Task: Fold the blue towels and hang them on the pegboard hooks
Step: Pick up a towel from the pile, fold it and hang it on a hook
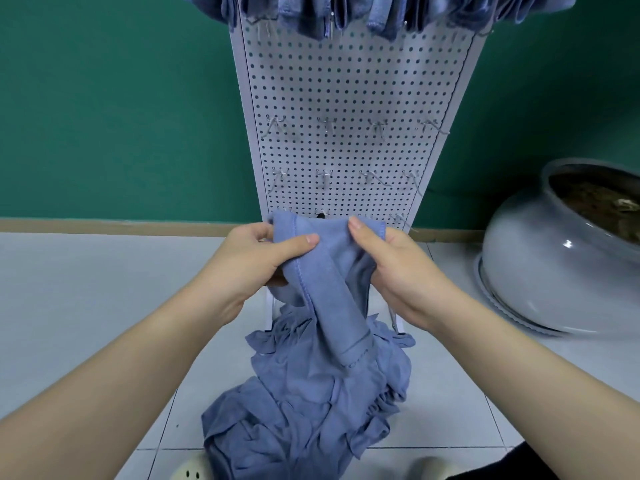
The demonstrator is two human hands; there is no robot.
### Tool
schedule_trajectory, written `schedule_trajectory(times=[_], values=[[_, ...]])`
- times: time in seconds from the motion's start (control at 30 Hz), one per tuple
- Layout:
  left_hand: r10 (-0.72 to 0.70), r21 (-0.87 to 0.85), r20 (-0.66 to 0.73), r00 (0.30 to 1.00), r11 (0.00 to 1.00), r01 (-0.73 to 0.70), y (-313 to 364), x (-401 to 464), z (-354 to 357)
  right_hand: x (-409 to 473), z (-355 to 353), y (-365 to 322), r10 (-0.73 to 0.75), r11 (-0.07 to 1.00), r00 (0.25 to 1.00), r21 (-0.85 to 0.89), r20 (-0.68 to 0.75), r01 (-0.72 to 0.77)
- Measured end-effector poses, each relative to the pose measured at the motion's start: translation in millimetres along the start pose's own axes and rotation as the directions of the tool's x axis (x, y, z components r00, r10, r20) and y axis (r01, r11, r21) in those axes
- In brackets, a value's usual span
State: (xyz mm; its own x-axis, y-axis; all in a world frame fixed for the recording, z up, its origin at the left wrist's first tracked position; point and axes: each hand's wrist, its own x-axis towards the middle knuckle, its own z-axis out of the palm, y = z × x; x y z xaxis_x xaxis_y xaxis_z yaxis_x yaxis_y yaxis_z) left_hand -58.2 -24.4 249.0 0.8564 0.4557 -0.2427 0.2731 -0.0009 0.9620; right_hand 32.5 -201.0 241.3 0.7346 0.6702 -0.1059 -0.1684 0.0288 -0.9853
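At frame centre in the head view, both hands hold one blue towel [322, 271] up in front of the lower edge of the white pegboard [346, 98]. The left hand [256, 258] pinches the towel's upper left corner, thumb pressed on the front face along the stitched hem, fingers curled behind the cloth. The right hand [394, 268] pinches the upper right edge, thumb on top, fingers wrapped behind. The towel hangs in a loose fold between the hands, and its lower end reaches the pile of blue towels [311, 403] heaped on the tiled floor [104, 289] at lower centre.

Across the pegboard's middle, two rows of bare wire hooks [325, 124] project forward, with bare perforated panel above them. Along the top edge of the frame, hung towels [346, 15] drape over the panel's upper part.

At right of frame, a large grey pot [540, 258] stands on the floor, well apart from the pile. Left of the pegboard, bare floor runs back to the green wall [121, 116].
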Motion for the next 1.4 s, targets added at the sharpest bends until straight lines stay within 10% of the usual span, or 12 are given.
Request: schedule_trajectory(times=[0.47,0.9,1.4], values=[[0.297,0.090,0.151,0.943,0.946,-0.312,4.6,-8.3,8.9,-4.6,5.1,-9.7,-0.023,0.997,0.986,0.071,-0.165,0.035],[0.217,0.193,-0.136,0.967,0.963,-0.189,-1.2,15.0,-17.8,3.4,-22.6,-28.3,-0.082,0.992,0.975,-0.106,-0.208,0.061],[-0.033,-0.164,-0.135,0.990,0.986,0.010,0.2,21.7,-42.6,17.1,-83.7,-40.3,0.102,0.995,0.956,0.007,-0.274,-0.104]])
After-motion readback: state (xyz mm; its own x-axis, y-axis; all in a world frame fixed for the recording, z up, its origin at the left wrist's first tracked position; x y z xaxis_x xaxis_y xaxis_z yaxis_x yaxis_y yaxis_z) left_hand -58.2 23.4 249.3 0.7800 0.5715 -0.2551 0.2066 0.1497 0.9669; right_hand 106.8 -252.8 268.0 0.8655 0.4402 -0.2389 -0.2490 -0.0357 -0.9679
